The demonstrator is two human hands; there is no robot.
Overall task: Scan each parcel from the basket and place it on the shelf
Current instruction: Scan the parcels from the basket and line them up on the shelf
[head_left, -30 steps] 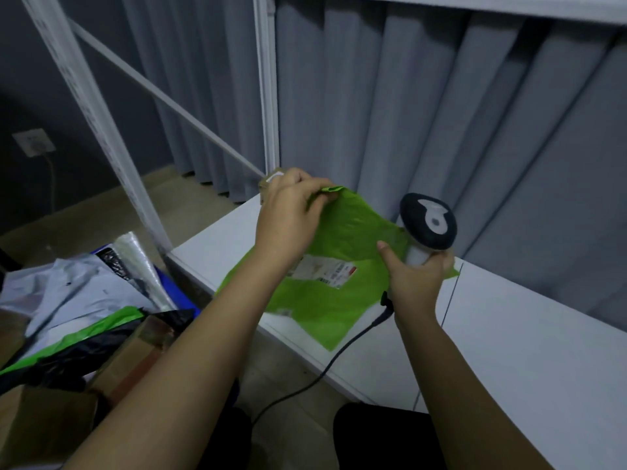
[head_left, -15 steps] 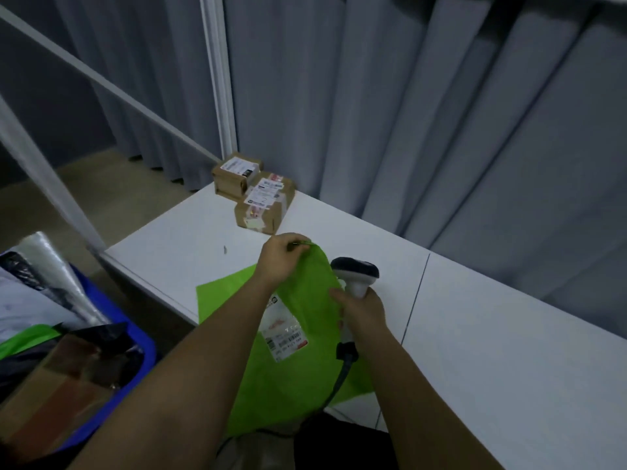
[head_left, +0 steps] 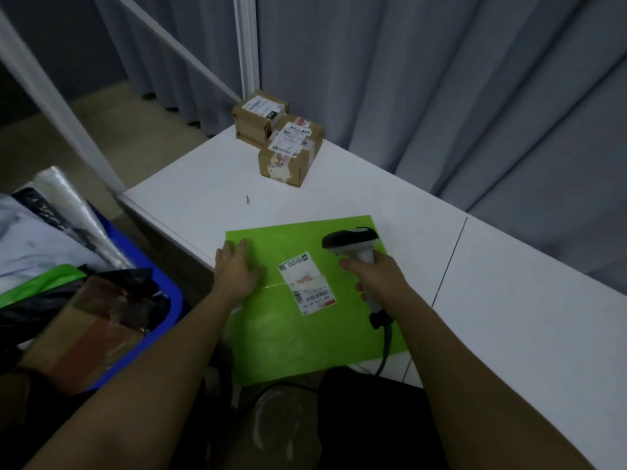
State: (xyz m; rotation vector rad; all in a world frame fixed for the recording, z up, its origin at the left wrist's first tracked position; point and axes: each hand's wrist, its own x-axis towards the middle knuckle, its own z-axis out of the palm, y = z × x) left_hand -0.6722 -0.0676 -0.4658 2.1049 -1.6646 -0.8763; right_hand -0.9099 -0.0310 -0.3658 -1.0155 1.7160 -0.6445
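Note:
A flat green parcel bag (head_left: 291, 330) lies on the white shelf (head_left: 509, 300), its near edge hanging over the front. Its white shipping label (head_left: 307, 283) faces up. My left hand (head_left: 235, 266) rests flat on the bag's left part, fingers spread. My right hand (head_left: 376, 276) grips a handheld barcode scanner (head_left: 353, 244) over the bag's right part, just right of the label, with its dark head tipped toward the bag. The scanner's cable runs down off the shelf edge.
Two small brown cardboard boxes (head_left: 285, 140) with labels stand at the shelf's far left. A blue basket (head_left: 149, 334) at lower left holds several more parcels. White shelf posts (head_left: 246, 45) and a grey curtain (head_left: 441, 79) rise behind.
The green bag went from held up in my left hand to lying flat on the shelf. My left hand let go of its top edge and now presses on it flat. The view tilted down.

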